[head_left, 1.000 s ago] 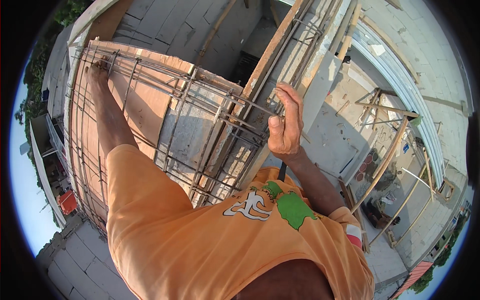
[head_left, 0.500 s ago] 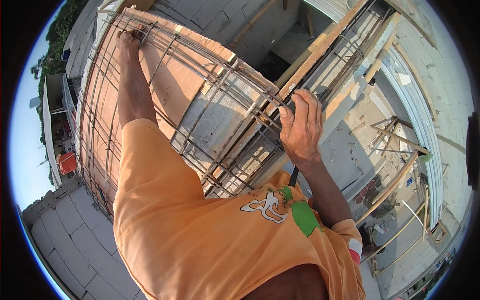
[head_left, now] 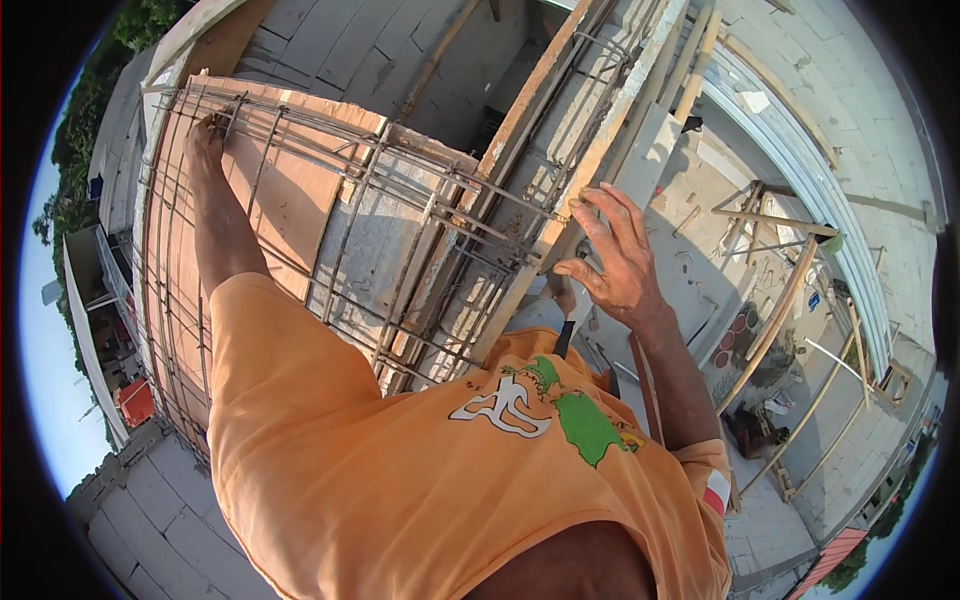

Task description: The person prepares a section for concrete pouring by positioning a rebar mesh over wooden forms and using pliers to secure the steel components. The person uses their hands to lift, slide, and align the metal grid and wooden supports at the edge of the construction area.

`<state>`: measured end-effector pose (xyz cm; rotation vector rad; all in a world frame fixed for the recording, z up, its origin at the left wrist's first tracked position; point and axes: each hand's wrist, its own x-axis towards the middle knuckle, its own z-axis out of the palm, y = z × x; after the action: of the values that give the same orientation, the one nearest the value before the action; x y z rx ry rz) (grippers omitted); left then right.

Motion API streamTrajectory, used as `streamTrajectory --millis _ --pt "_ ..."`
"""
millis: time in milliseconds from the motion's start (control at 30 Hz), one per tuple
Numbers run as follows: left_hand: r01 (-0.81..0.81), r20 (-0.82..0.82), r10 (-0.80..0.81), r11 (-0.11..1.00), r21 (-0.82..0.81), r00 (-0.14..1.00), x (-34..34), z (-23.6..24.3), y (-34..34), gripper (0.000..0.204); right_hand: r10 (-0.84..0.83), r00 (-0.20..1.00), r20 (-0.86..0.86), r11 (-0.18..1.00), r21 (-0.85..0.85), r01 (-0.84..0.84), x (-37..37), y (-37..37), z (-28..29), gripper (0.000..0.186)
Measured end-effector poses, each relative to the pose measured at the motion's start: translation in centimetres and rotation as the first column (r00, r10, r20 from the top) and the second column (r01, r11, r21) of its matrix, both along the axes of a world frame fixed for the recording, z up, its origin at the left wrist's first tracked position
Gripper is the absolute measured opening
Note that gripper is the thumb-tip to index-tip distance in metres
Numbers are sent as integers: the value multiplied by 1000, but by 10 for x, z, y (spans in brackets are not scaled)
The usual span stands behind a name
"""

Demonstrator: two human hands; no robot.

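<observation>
My left arm reaches out to the far left, where my left hand (head_left: 204,140) is closed around a steel bar of the rebar cage (head_left: 365,170), close to a cross tie. This cage of thin, rusty bars and stirrups lies over plywood panels (head_left: 290,180) and a grey concrete-stained panel (head_left: 375,235). On the other side, my right hand (head_left: 625,260) has its thumb and fingers spread with nothing between them. Its fingertips are at the outer edge of a timber formwork board (head_left: 610,130); whether they touch it I cannot tell. The cage's bar ends run across the board-lined channel beside this hand.
More rebar (head_left: 600,55) lies in the formwork channel running away from me. Far below on the right are a floor with timber props (head_left: 785,310) and scattered debris. Long metal sheets (head_left: 800,150) curve along the right. A block wall (head_left: 170,530) stands lower left.
The view has shifted, so the cage sits further left and lower. My right hand has moved from the bar ends to the outer board edge, fingers spreading. My left hand stays on the cage.
</observation>
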<state>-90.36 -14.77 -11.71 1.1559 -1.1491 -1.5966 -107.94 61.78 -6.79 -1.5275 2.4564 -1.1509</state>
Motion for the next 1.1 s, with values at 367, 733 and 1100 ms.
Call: streamTrajectory --millis 367,733,1100 --pt "-26 120 29 999 -29 992 16 17 32 39 238 964 -122 962 169 -216 -19 -35 -1 72" --pt "147 115 -138 986 -75 984 34 14 -12 36 266 914 -306 964 92 -249 -28 -41 -19 68" --pt "86 105 -72 988 -129 992 22 -4 -4 64 211 945 -249 977 89 -195 -19 -47 -10 61"
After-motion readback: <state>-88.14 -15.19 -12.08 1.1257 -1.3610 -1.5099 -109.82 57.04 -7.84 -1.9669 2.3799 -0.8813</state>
